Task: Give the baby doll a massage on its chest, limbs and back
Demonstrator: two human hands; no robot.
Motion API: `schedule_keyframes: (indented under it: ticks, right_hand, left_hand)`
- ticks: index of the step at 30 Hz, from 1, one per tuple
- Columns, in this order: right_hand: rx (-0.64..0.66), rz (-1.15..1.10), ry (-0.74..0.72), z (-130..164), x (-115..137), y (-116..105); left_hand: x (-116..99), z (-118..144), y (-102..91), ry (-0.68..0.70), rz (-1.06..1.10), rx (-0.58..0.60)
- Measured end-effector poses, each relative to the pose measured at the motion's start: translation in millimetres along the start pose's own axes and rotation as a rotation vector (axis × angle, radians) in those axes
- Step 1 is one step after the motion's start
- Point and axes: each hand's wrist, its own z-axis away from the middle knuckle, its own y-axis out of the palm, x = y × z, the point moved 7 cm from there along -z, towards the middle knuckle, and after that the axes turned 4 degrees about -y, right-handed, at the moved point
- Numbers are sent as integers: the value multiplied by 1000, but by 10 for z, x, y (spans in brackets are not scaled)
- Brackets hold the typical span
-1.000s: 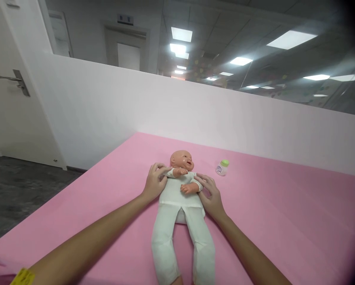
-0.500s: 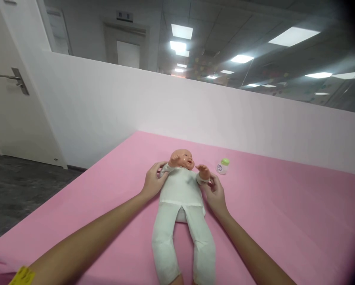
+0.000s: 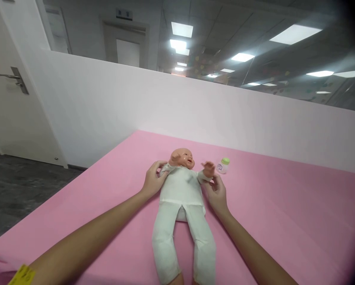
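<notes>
A baby doll [image 3: 180, 186] in a white top and trousers lies on its back, its head toward the wall and its legs toward me. My left hand [image 3: 154, 180] is closed around the doll's sleeved arm at the left; some fingertips are hidden behind the sleeve. On the other side, my right hand [image 3: 216, 193] holds the doll's right-side arm near the cuff, with the thumb under the sleeve. Both doll hands point upward, and the right-side doll hand [image 3: 208, 169] leans outward. The doll's feet are cut off at the bottom edge.
The doll lies on a pink-covered table [image 3: 269, 221]. A small clear bottle with a green cap [image 3: 222, 166] stands just beyond my right hand. A low white wall [image 3: 195, 107] with glass above borders the far side. To the left is a door [image 3: 14, 107] over dark flooring.
The doll's right-side hand has swung outward to the right, toward the bottle, with my right hand at that arm. My left hand and the doll's body look nearly unmoved.
</notes>
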Motion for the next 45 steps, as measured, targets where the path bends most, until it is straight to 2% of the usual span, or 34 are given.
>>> schedule_keyframes:
  ticks: [3, 5, 12, 15, 20, 25, 29, 31, 33, 37, 39, 41, 45]
  right_hand:
    - [160, 139, -194, 43, 170, 119]
    - [202, 188, -272, 63, 233, 153]
    - [205, 213, -248, 44, 190, 143]
    - [202, 200, -190, 34, 135, 140]
    - [167, 18, 37, 5, -27, 127]
    - [10, -132, 186, -18, -155, 23]
    - [-102, -200, 251, -14, -248, -55]
    - [-124, -192, 229, -9, -240, -71]
    - [-83, -145, 171, -5, -181, -46]
    - [149, 46, -35, 19, 38, 107]
    - [225, 153, -155, 38, 140, 160]
    - [240, 204, -214, 45, 182, 169]
    - [238, 211, -211, 37, 153, 157]
  left_hand:
    - [-100, 33, 52, 124, -56, 41]
    - [-114, 41, 63, 147, -63, 47]
    - [-109, 31, 50, 115, -46, 64]
    - [-104, 33, 43, 79, -30, 53]
    - [33, -1, 9, -70, 40, -16]
    - [244, -37, -82, -202, 225, -152]
    - [325, -42, -122, -251, 250, -201]
    - [304, -40, -121, -250, 250, -193]
    - [230, -35, -99, -213, 204, -149]
    - [-40, 4, 16, 24, 36, 7]
    - [-140, 38, 67, 132, 12, 63]
    - [-161, 52, 82, 155, 6, 81]
    - [-115, 37, 69, 111, -7, 85]
